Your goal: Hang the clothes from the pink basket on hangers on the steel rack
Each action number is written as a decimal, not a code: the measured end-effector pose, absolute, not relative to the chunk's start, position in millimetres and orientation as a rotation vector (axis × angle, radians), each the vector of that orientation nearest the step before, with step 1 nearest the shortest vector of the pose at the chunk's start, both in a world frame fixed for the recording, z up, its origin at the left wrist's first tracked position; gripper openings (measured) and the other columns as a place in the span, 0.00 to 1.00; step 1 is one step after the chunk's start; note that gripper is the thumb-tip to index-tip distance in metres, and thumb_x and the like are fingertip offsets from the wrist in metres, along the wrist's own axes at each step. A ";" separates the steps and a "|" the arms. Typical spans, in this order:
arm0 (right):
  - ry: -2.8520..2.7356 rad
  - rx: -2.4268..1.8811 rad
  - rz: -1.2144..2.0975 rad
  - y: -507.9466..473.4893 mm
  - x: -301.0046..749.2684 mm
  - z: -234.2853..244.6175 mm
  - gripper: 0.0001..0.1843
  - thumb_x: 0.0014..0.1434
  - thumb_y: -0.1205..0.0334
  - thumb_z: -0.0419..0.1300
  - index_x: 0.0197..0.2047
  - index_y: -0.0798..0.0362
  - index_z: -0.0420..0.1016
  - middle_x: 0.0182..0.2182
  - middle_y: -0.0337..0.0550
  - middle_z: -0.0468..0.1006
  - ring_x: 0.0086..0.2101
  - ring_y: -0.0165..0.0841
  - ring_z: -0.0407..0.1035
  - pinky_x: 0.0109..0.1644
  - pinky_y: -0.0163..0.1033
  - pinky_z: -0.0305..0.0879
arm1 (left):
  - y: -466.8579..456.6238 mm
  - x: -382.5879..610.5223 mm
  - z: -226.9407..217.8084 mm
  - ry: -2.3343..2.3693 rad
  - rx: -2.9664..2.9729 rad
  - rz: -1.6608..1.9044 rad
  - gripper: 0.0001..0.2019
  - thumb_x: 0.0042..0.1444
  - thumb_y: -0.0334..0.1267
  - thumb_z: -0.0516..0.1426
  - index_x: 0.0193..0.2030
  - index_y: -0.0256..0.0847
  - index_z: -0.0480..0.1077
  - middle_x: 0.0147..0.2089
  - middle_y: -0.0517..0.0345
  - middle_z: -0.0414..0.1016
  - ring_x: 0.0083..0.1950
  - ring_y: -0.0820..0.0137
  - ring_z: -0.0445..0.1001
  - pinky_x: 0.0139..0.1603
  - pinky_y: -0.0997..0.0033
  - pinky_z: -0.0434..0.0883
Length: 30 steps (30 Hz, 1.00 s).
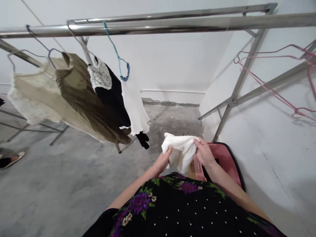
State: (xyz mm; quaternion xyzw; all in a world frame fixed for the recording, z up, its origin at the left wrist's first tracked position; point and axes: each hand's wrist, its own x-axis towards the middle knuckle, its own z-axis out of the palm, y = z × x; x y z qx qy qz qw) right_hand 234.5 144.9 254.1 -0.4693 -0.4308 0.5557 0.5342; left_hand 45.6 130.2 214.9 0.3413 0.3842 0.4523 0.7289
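A white cloth garment point(181, 148) is stretched between my two hands, in front of my body; its exact kind is unclear because it is bunched. My left hand point(161, 162) grips its left edge, thumb on top. At the right edge, my right hand point(204, 153) has its fingers closed on the fabric. Below and to the right of the right hand lies a pink container point(225, 159) with a dark rim, partly hidden by my forearm. A white ribbed garment point(134, 105) hangs ahead on a blue hanger point(116, 49), apart from both hands.
A metal rail point(172, 26) crosses the top of the view. On its left hang a black garment point(111, 98), an olive garment point(81, 95) and a cream garment point(37, 92). Pink hangers point(269, 90) hang at the right. A person's foot point(13, 160) shows far left.
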 end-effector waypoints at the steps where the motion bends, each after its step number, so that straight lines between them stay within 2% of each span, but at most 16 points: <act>1: -0.973 -1.097 1.352 145.8 231.9 257.7 0.14 0.56 0.48 0.60 0.38 0.50 0.69 0.33 0.38 0.75 0.35 0.33 0.69 0.41 0.38 0.67 | 129.1 34.6 213.8 0.832 0.707 1.017 0.29 0.58 0.54 0.56 0.62 0.40 0.64 0.64 0.46 0.66 0.65 0.52 0.62 0.66 0.52 0.59; 6: -0.895 -1.063 1.496 142.9 204.7 279.3 0.15 0.49 0.52 0.67 0.33 0.52 0.70 0.28 0.35 0.72 0.27 0.28 0.65 0.32 0.33 0.64 | 119.4 -5.2 217.0 0.786 0.632 1.098 0.30 0.54 0.49 0.62 0.61 0.39 0.64 0.62 0.46 0.67 0.63 0.54 0.65 0.65 0.55 0.60; 11: -1.011 -1.020 1.455 134.1 177.8 304.3 0.13 0.49 0.53 0.68 0.33 0.50 0.72 0.29 0.36 0.75 0.30 0.30 0.68 0.36 0.35 0.66 | 107.6 -31.9 221.4 0.753 0.715 1.187 0.36 0.49 0.41 0.66 0.64 0.44 0.58 0.63 0.48 0.67 0.63 0.56 0.64 0.63 0.57 0.62; 14: -1.103 -0.935 1.548 128.2 167.1 319.2 0.13 0.51 0.51 0.66 0.32 0.51 0.72 0.35 0.42 0.79 0.36 0.35 0.72 0.41 0.39 0.69 | 98.6 -51.2 220.2 0.711 0.785 1.166 0.33 0.51 0.41 0.64 0.63 0.44 0.59 0.64 0.48 0.65 0.62 0.57 0.65 0.58 0.60 0.66; 17: -1.222 -0.912 1.605 122.0 156.0 329.6 0.15 0.53 0.48 0.64 0.31 0.52 0.72 0.34 0.45 0.80 0.36 0.36 0.73 0.42 0.42 0.69 | 89.1 -69.8 220.6 0.866 0.919 1.094 0.24 0.54 0.45 0.61 0.56 0.40 0.65 0.57 0.47 0.70 0.56 0.59 0.70 0.54 0.61 0.67; 19: -1.341 -0.918 1.643 118.2 148.1 333.9 0.16 0.54 0.48 0.63 0.31 0.53 0.73 0.33 0.45 0.80 0.34 0.36 0.73 0.41 0.41 0.69 | 85.2 -78.0 226.1 1.023 1.086 1.090 0.22 0.54 0.45 0.62 0.53 0.39 0.67 0.54 0.47 0.71 0.55 0.60 0.69 0.56 0.60 0.66; 22: -1.515 -0.915 1.674 113.0 136.9 337.7 0.16 0.56 0.49 0.63 0.32 0.55 0.75 0.33 0.46 0.80 0.33 0.34 0.73 0.38 0.39 0.69 | 86.1 -81.7 242.0 1.008 1.384 1.092 0.27 0.53 0.43 0.62 0.59 0.43 0.64 0.62 0.48 0.65 0.63 0.58 0.62 0.64 0.59 0.59; 24: -1.580 -0.908 1.640 109.1 130.6 338.9 0.15 0.56 0.50 0.62 0.33 0.56 0.76 0.33 0.46 0.80 0.33 0.34 0.73 0.39 0.38 0.68 | 89.8 -80.0 250.5 0.866 1.570 1.042 0.24 0.55 0.42 0.60 0.59 0.45 0.66 0.64 0.51 0.64 0.66 0.59 0.58 0.67 0.61 0.54; 27: -1.601 -0.905 1.567 100.8 125.3 340.1 0.15 0.58 0.51 0.62 0.34 0.56 0.77 0.34 0.46 0.80 0.35 0.33 0.72 0.41 0.37 0.67 | 93.6 -76.2 247.9 0.822 1.777 0.911 0.12 0.59 0.40 0.54 0.47 0.43 0.73 0.53 0.51 0.73 0.57 0.61 0.68 0.60 0.65 0.61; 30: -1.580 -0.944 1.501 90.6 126.9 342.7 0.17 0.59 0.50 0.60 0.36 0.57 0.78 0.34 0.46 0.80 0.33 0.32 0.71 0.39 0.36 0.66 | 93.6 -74.7 228.5 1.007 1.867 0.755 0.12 0.60 0.35 0.49 0.45 0.43 0.71 0.41 0.55 0.75 0.42 0.65 0.72 0.45 0.69 0.66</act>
